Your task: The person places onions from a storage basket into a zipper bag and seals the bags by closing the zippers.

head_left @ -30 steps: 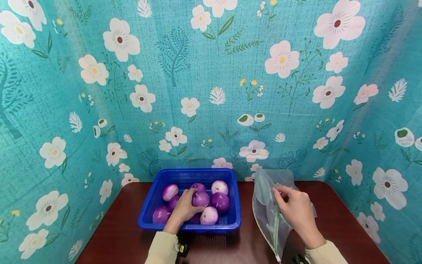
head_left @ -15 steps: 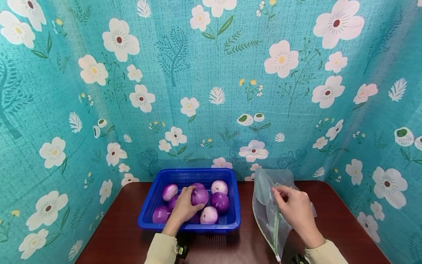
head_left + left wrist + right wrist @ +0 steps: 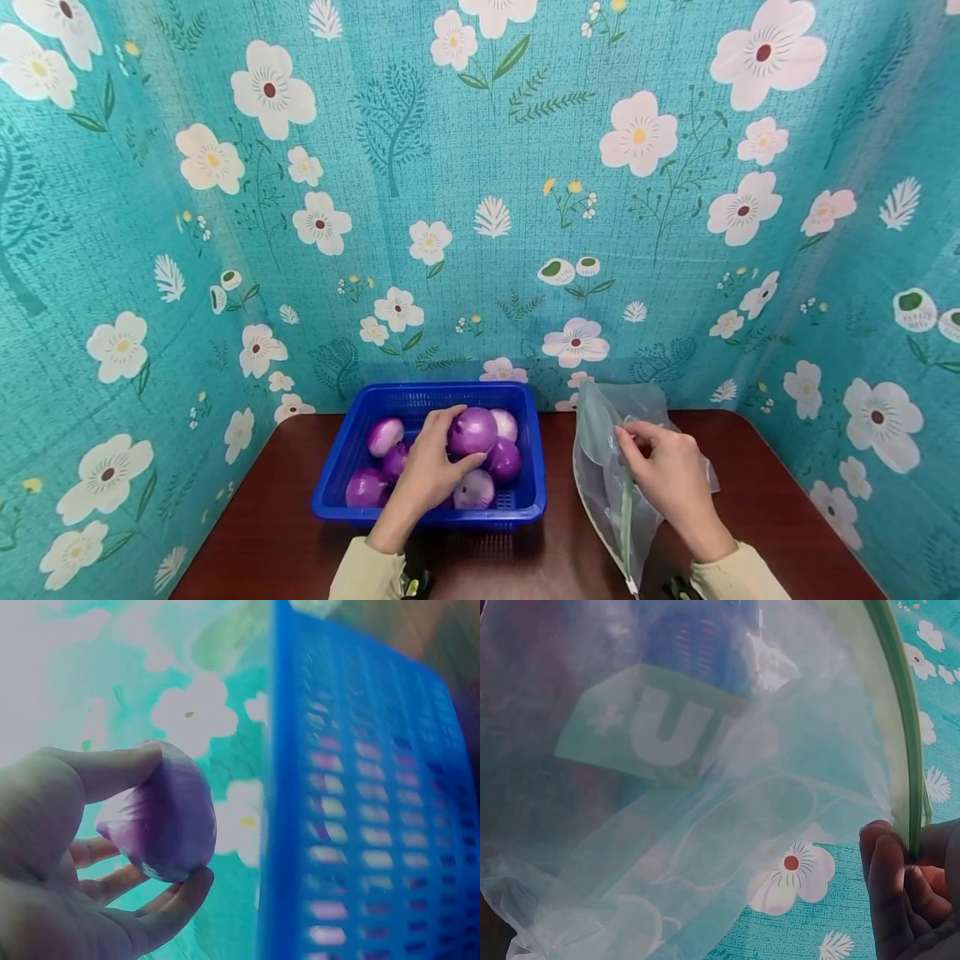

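Note:
My left hand [image 3: 427, 477] grips a purple onion [image 3: 473, 431] between thumb and fingers, held above the other onions in the blue basket [image 3: 432, 517]. The left wrist view shows the onion [image 3: 174, 817] pinched by the left hand [image 3: 97, 847] beside the basket's slotted wall [image 3: 281, 787]. On the right, my right hand [image 3: 678, 483] pinches the green zip edge of a clear plastic bag [image 3: 600, 467]. In the right wrist view the right hand [image 3: 915, 892] holds that edge, and the see-through bag [image 3: 727, 817] bears a pale green printed patch.
Several purple onions lie in the basket, among them one at the left [image 3: 367, 487] and one at the right [image 3: 504, 461]. The dark red-brown table [image 3: 247, 517] has a flowered turquoise cloth [image 3: 480, 292] standing behind it and at both sides.
My left hand has lifted the onion from among the others and moved it slightly right and up. The right hand and bag have barely moved.

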Demonstrator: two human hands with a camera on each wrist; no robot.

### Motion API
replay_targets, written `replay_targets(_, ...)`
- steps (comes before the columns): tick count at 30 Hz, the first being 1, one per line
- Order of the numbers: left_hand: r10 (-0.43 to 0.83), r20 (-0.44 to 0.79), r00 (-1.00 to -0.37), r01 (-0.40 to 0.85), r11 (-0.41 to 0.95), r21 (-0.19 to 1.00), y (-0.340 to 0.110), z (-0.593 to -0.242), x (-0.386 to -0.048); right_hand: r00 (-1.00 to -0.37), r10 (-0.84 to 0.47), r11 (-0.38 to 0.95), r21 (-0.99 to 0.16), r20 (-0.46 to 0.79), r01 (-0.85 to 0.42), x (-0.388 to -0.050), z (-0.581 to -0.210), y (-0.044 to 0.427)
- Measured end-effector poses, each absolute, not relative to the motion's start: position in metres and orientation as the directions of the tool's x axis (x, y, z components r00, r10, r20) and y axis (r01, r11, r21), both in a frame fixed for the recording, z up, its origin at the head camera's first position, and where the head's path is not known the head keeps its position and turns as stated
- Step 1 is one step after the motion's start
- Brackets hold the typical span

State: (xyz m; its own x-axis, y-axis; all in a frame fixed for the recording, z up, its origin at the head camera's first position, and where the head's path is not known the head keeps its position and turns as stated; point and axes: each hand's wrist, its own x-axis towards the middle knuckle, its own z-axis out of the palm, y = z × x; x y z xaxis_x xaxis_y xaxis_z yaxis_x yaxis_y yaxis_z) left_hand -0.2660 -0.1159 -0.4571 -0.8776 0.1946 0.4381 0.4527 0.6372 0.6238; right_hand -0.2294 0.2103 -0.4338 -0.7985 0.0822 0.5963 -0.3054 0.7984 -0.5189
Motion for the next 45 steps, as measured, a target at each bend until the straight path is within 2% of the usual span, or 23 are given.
replay_targets(7,0.266,0.467,-0.843,0.53,0.555,0.641,-0.093,-0.438,-0.243,-0.791,0.067,0.801,-0.506,0.608,-0.321,-0.231,-0.435,0.209)
replay_targets(17,0.375,0.497,-0.782,0.617,0.355,0.703,-0.058,-0.431,-0.212,-0.785,0.046,0.791,-0.503,0.617,-0.349,-0.231,-0.436,0.209)
replay_targets(24,0.471,0.557,-0.684,0.715,0.282,0.64,-0.036,-0.434,-0.204,-0.784,0.036,0.787,-0.501,0.62,-0.36,-0.232,-0.436,0.21)
replay_targets(27,0.497,0.553,-0.668,0.729,0.29,0.62,-0.029,-0.436,-0.204,-0.787,0.032,0.78,-0.507,0.617,-0.366,-0.233,-0.437,0.21)
replay_targets(32,0.511,0.528,-0.679,0.723,0.339,0.601,-0.024,-0.441,-0.203,-0.806,0.03,0.756,-0.541,0.592,-0.369,-0.232,-0.436,0.21)
replay_targets(38,0.476,0.51,-0.716,0.696,0.43,0.575,-0.023,-0.444,-0.205,-0.826,0.017,0.729,-0.572,0.563,-0.375,-0.231,-0.433,0.21)
replay_targets(45,0.43,0.54,-0.724,0.689,0.502,0.524,-0.022,-0.45,-0.208,-0.858,-0.006,0.684,-0.624,0.514,-0.379,-0.23,-0.433,0.207)
